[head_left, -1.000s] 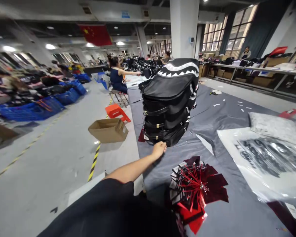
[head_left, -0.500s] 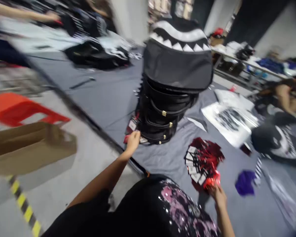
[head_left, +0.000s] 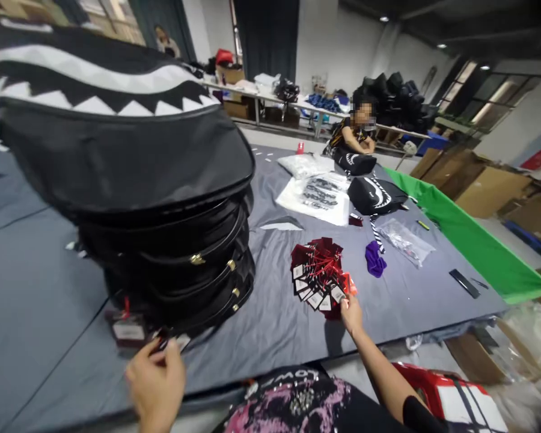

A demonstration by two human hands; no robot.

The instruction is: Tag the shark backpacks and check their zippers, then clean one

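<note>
At the left, black bags [head_left: 180, 300] are stacked, with gold-coloured clasps at their edges. The top bag [head_left: 130, 156] bears a white shark-tooth pattern. By the stack's lower front edge, my left hand [head_left: 157, 379] pinches a small dark hang tag [head_left: 163, 344], partly hidden by the fingers. A larger dark red hang tag [head_left: 128, 329] with a white label dangles just left of it on a red cord. My right hand [head_left: 352, 316] closes its fingertips on a hang tag [head_left: 338, 293] at the near right edge of a fanned pile of red tags [head_left: 318, 264].
White printed plastic bags [head_left: 315, 195], a shark-pattern bag [head_left: 376, 195] and a purple scrunchie [head_left: 375, 260] lie beyond the tags. A person [head_left: 354, 129] leans at the far edge. A green cloth [head_left: 460, 231] borders the right side; cartons [head_left: 491, 189] stand behind it.
The view has swung right and closer to the bag stack. My left hand stays at the tags beside the stack; my right hand stays at the edge of the fanned tags.
</note>
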